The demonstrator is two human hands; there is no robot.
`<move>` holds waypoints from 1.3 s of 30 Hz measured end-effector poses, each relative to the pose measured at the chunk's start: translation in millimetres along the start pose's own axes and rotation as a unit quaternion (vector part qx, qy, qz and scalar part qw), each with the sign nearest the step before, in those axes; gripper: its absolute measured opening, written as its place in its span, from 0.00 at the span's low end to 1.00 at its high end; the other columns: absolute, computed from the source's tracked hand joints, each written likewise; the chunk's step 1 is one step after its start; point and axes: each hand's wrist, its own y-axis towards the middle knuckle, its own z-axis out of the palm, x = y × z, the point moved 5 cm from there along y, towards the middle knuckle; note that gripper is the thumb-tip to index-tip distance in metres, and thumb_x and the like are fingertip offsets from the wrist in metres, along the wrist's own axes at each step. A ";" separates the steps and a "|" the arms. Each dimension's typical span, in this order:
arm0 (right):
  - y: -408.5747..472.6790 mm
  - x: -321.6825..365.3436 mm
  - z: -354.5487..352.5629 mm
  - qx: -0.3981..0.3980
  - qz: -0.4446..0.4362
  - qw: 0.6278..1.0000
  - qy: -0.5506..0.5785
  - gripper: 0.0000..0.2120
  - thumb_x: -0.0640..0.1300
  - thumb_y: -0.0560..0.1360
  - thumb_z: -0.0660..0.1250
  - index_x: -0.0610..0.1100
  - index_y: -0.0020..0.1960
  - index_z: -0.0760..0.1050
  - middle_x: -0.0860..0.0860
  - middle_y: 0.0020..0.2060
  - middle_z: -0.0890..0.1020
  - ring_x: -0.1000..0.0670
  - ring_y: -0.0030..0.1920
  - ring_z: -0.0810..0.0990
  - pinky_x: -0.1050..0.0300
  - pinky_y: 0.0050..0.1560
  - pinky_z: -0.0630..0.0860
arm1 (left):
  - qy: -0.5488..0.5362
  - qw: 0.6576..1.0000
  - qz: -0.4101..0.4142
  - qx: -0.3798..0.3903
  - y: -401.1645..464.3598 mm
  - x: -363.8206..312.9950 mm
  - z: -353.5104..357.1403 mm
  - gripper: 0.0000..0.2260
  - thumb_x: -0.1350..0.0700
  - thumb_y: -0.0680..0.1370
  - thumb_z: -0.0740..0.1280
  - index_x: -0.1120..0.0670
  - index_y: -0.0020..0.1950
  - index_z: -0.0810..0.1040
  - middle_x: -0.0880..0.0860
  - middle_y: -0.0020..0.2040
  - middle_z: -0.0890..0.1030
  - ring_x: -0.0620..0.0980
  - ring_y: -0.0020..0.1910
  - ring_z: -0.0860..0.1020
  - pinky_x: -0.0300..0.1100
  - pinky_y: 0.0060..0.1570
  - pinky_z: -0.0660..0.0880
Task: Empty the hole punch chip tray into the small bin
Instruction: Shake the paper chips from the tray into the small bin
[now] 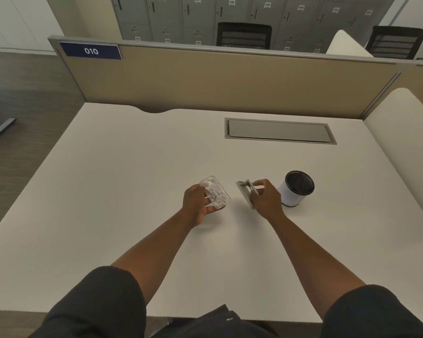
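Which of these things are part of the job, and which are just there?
Part of the job: clear chip tray in left hand; metal hole punch in right hand; small bin.

Just there: desk, cable hatch, partition, chairs, lockers.

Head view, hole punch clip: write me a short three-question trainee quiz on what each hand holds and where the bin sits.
1. True or false: the clear chip tray is already detached from the hole punch.
2. Which hand holds the chip tray? A) left hand B) right hand C) neither
3. Fill in: the small bin stands on the desk just beyond the ____ hand.

Key
1. True: tray and punch are in separate hands, with a gap between them.
2. A: the left hand holds the tray, paper chips visible inside; the right grips the punch.
3. Right: the bin stands upright, its open top showing.
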 end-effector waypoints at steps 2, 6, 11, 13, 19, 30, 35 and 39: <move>2.3 -4.6 11.3 0.001 -0.046 0.996 -0.074 0.11 0.51 0.76 0.66 0.46 0.54 0.71 0.46 0.42 0.81 0.46 0.40 0.78 0.53 0.39 0.75 | 0.001 1.000 0.000 -0.001 0.9 -2.6 1.1 0.11 0.63 0.79 0.61 0.62 0.61 0.74 0.68 0.60 0.78 0.66 0.48 0.82 0.60 0.37 0.82; 6.8 -25.1 38.3 -0.026 -0.097 0.959 -0.265 0.10 0.46 0.77 0.65 0.44 0.54 0.67 0.44 0.47 0.76 0.41 0.48 0.75 0.47 0.43 0.77 | 0.000 1.000 0.002 0.001 1.3 -5.0 5.4 0.15 0.64 0.78 0.62 0.64 0.64 0.73 0.69 0.62 0.77 0.67 0.49 0.82 0.59 0.37 0.82; 7.2 -36.5 58.0 -0.017 -0.109 0.919 -0.379 0.21 0.41 0.65 0.75 0.40 0.50 0.67 0.43 0.39 0.76 0.41 0.38 0.78 0.53 0.28 0.76 | 0.019 1.000 -0.003 0.018 2.0 -2.7 8.1 0.12 0.64 0.79 0.61 0.63 0.62 0.76 0.68 0.58 0.79 0.64 0.46 0.83 0.60 0.39 0.82; 7.1 -38.2 59.4 -0.018 -0.096 0.908 -0.408 0.22 0.40 0.61 0.77 0.40 0.48 0.68 0.45 0.36 0.75 0.44 0.34 0.77 0.56 0.25 0.74 | 0.035 0.999 -0.004 0.027 0.9 -1.1 9.6 0.09 0.64 0.80 0.60 0.61 0.58 0.77 0.65 0.54 0.80 0.62 0.45 0.83 0.59 0.40 0.83; 7.5 -33.7 59.4 -0.016 -0.100 0.917 -0.387 0.14 0.33 0.68 0.64 0.37 0.54 0.71 0.40 0.47 0.76 0.38 0.46 0.77 0.48 0.37 0.75 | 0.050 0.998 -0.014 0.022 3.1 1.8 9.5 0.10 0.64 0.80 0.61 0.61 0.60 0.76 0.65 0.54 0.80 0.61 0.44 0.83 0.58 0.38 0.83; 0.4 -22.4 43.6 0.026 -0.051 0.912 -0.406 0.26 0.49 0.71 0.63 0.42 0.67 0.66 0.44 0.59 0.74 0.40 0.58 0.72 0.47 0.54 0.69 | 0.099 0.994 -0.017 0.042 10.8 0.3 18.5 0.08 0.64 0.80 0.62 0.60 0.55 0.78 0.63 0.51 0.81 0.60 0.43 0.84 0.58 0.40 0.83; 6.6 -4.6 12.4 -0.008 -0.018 0.995 -0.099 0.14 0.43 0.76 0.58 0.43 0.58 0.75 0.46 0.53 0.82 0.45 0.54 0.79 0.53 0.51 0.73 | 0.145 0.986 -0.034 0.076 15.2 3.0 35.0 0.10 0.66 0.80 0.59 0.59 0.55 0.79 0.62 0.49 0.82 0.61 0.43 0.83 0.58 0.41 0.83; 15.2 -0.9 -4.8 0.100 0.107 0.983 0.108 0.12 0.40 0.77 0.59 0.41 0.51 0.80 0.46 0.45 0.84 0.50 0.40 0.81 0.59 0.39 0.74 | 0.188 0.973 -0.045 0.126 12.8 8.2 65.9 0.09 0.64 0.79 0.61 0.59 0.51 0.80 0.60 0.47 0.83 0.60 0.43 0.83 0.57 0.45 0.82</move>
